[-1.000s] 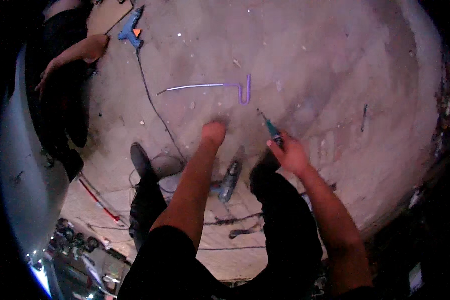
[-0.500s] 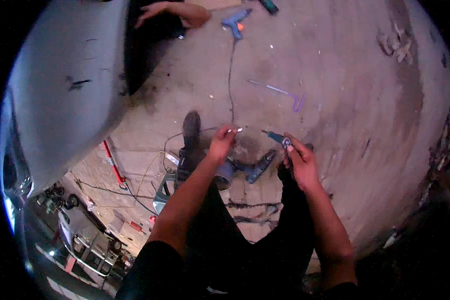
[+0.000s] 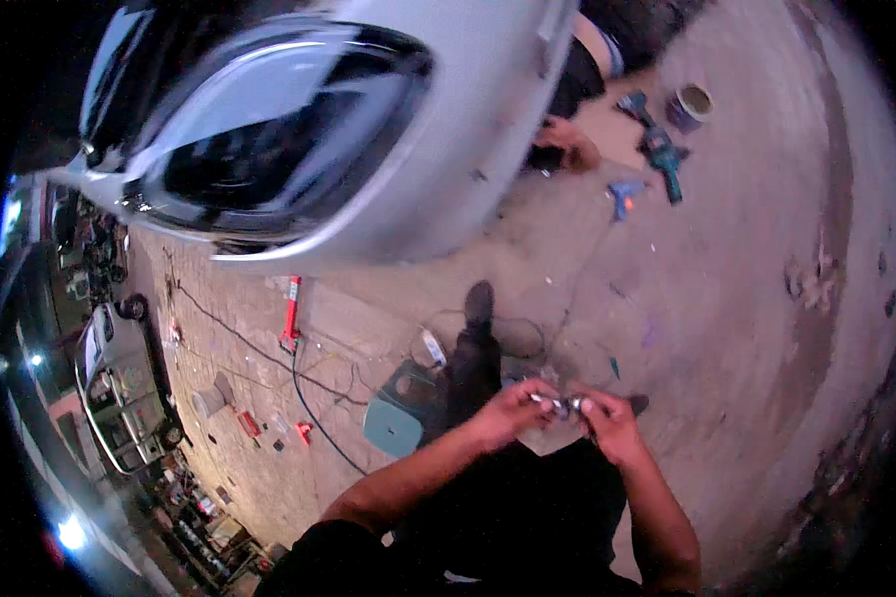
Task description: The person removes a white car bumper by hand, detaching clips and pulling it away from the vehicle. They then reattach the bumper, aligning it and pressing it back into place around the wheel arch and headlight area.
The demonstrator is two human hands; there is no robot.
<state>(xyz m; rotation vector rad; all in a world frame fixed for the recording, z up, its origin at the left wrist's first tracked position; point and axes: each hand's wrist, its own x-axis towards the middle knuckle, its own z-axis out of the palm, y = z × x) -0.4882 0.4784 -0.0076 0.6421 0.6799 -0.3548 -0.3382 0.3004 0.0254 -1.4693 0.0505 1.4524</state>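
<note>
Red bar tool (image 3: 292,313) on floor (image 3: 747,418), L side; then green stool (image 3: 395,423). L hand (image 3: 513,413) pinching small shiny metal bits (image 3: 562,406), btwn both hands; blurry, can't tell if joined. R hand (image 3: 612,420) fingers closed on them too. Blue gun-shaped tool (image 3: 622,196) on floor, up top.

Head-worn fisheye, downward from above, near the hands (image 3: 513,413), wide across the floor (image 3: 737,348).

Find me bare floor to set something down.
Bare floor lies past the right hand, between the shoe and pale scraps farther right. Crowded: near the bucket, green power tool and blue glue gun; around the green stool.
</note>
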